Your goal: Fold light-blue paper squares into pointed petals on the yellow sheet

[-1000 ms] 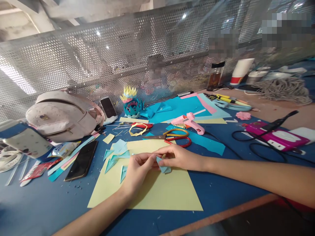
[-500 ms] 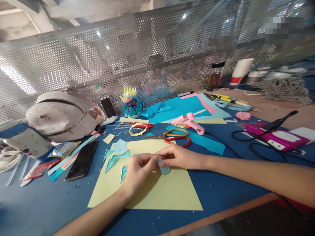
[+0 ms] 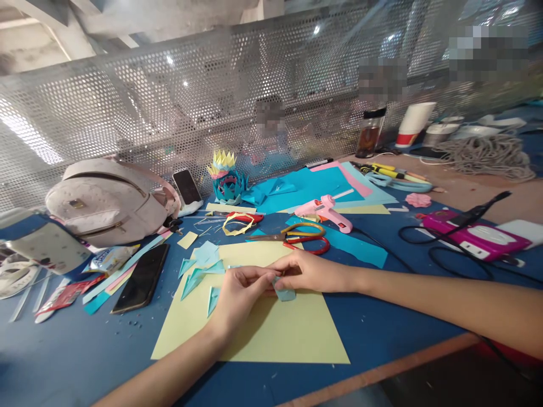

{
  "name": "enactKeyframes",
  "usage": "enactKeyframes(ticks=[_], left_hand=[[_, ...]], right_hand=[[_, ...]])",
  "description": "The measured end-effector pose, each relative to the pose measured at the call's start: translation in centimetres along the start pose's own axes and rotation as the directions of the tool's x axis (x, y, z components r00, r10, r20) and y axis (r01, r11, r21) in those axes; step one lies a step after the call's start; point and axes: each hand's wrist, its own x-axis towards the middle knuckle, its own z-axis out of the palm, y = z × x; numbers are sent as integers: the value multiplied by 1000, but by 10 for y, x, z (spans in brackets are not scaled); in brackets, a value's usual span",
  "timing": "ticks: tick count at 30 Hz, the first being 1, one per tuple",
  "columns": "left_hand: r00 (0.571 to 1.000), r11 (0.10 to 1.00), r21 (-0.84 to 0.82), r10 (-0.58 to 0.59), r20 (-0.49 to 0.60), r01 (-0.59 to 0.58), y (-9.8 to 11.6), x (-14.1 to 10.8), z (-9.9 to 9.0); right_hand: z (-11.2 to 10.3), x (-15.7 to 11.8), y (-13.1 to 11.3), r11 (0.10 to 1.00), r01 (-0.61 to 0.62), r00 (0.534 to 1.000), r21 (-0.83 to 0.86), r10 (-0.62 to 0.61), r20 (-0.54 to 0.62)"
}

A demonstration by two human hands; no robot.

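Note:
My left hand (image 3: 240,294) and my right hand (image 3: 303,271) meet over a pale yellow sheet (image 3: 288,333). Between them is a small light blue paper piece (image 3: 285,290), pinched by the fingers of both; its lower part hangs below the fingertips. Several folded light blue pieces (image 3: 194,281) lie on the sheet's left part, beside my left hand. Scissors (image 3: 303,234) with yellow and red handles rest just beyond my hands. Behind them is a pink glue gun (image 3: 326,211).
A backpack (image 3: 106,200), a black phone (image 3: 142,277) and a snack packet (image 3: 111,257) are at the left. At the back stands a folded paper model (image 3: 229,183) near blue sheets (image 3: 314,183). A purple power strip (image 3: 479,232) with black cable lies right.
The light blue piece has tilted slightly between my fingers, its lower end a little further right. Both hands stay in nearly the same place.

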Motion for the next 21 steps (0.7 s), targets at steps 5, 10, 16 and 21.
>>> enactKeyframes(ticks=[5, 10, 16, 21], left_hand=[[1000, 1000, 3, -9, 10, 9, 0, 1, -3], [1000, 999, 34, 3, 2, -3, 2, -1, -2], [1000, 996, 88, 29, 4, -29, 2, -3, -1], [999, 992, 114, 53, -8, -52, 3, -2, -3]], right_hand=[[1, -1, -3, 1000, -7, 1000, -12, 7, 2], [1, -2, -1, 1000, -3, 1000, -6, 3, -16], [5, -2, 4, 996, 2, 1000, 91, 0, -18], [4, -2, 3, 997, 34, 997, 75, -29, -68]])
